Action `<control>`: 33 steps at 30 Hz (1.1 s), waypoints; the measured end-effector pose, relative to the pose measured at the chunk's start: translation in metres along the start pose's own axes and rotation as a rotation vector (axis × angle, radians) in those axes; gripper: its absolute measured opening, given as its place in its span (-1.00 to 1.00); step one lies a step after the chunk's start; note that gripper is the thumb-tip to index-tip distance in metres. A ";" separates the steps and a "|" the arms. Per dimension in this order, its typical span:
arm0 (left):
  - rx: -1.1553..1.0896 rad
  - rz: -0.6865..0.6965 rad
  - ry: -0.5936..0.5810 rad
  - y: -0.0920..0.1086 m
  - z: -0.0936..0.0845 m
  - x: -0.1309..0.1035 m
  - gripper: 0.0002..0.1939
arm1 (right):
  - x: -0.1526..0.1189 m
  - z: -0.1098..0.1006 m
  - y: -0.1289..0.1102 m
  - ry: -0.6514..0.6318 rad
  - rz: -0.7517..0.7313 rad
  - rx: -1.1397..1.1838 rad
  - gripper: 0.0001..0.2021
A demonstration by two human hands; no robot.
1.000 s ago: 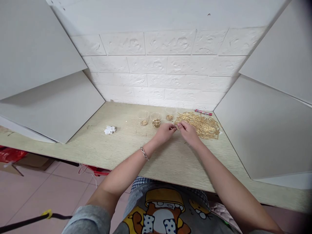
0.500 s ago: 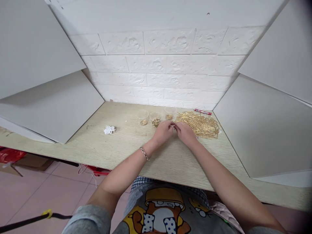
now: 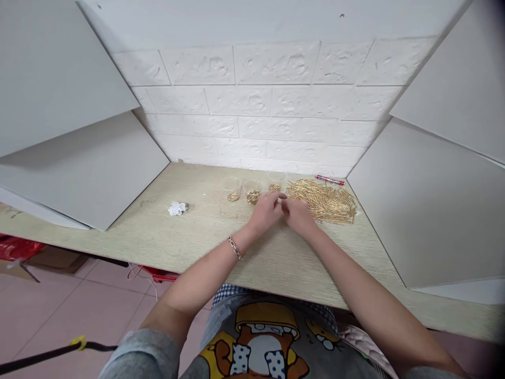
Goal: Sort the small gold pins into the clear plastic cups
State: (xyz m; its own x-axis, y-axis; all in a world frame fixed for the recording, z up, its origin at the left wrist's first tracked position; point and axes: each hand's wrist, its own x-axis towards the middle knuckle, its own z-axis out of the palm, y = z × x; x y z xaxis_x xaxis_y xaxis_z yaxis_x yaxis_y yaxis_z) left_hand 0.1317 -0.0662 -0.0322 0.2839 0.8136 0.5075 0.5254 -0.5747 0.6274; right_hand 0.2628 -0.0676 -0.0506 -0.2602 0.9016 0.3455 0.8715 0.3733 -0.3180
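My left hand [image 3: 267, 210] and my right hand [image 3: 299, 215] meet above the table, fingertips pinched close together. Whatever they hold is too small and too hidden to name. Just beyond my right hand spreads a heap of thin gold-coloured metal rods [image 3: 325, 201]. Behind my left hand stands a clear plastic cup [image 3: 253, 187] with small gold pieces in it. To its left is a second clear cup [image 3: 231, 184] with a few gold bits, and behind my fingers a third clear cup [image 3: 277, 177] also has gold pieces in it.
A crumpled white tissue [image 3: 177, 208] lies on the table [image 3: 205, 237] to the left. At the back right, a red pen-like stick [image 3: 330, 180] rests near the wall. White boards [image 3: 445, 210] flank both sides, and a white brick-patterned wall [image 3: 252, 100] closes the back.
Both hands stay in nearly the same place, with the fingertips shifted slightly against each other. The view has moved a little; the cups and rods look unchanged.
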 end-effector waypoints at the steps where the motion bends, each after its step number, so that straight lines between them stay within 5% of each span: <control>1: -0.001 -0.010 0.014 0.000 0.000 0.000 -0.67 | 0.000 0.000 -0.001 -0.036 -0.010 0.001 -0.81; 6: -0.021 0.028 0.047 0.004 -0.005 -0.001 -0.64 | 0.002 -0.001 -0.002 0.059 0.019 0.024 -0.77; 11: 0.011 0.004 0.021 0.004 -0.007 0.000 -0.63 | 0.001 0.002 0.000 -0.040 -0.039 0.056 -0.81; 19: -0.112 -0.158 -0.023 0.000 -0.005 0.005 -0.62 | 0.000 -0.019 -0.011 0.161 0.056 0.411 -0.71; 26: -0.418 -0.345 -0.272 0.008 -0.008 0.005 -0.81 | -0.008 -0.024 -0.013 0.278 0.136 0.554 -0.66; 33: -0.630 -0.386 -0.332 0.011 -0.014 0.007 -0.82 | -0.010 -0.028 -0.012 0.287 0.113 0.521 -0.66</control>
State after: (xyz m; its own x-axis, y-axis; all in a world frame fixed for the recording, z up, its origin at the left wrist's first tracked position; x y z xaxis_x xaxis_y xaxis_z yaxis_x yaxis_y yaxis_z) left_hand 0.1283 -0.0678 -0.0134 0.4503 0.8916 0.0474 0.1126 -0.1093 0.9876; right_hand 0.2671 -0.0872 -0.0256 0.0073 0.8741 0.4857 0.5498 0.4022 -0.7321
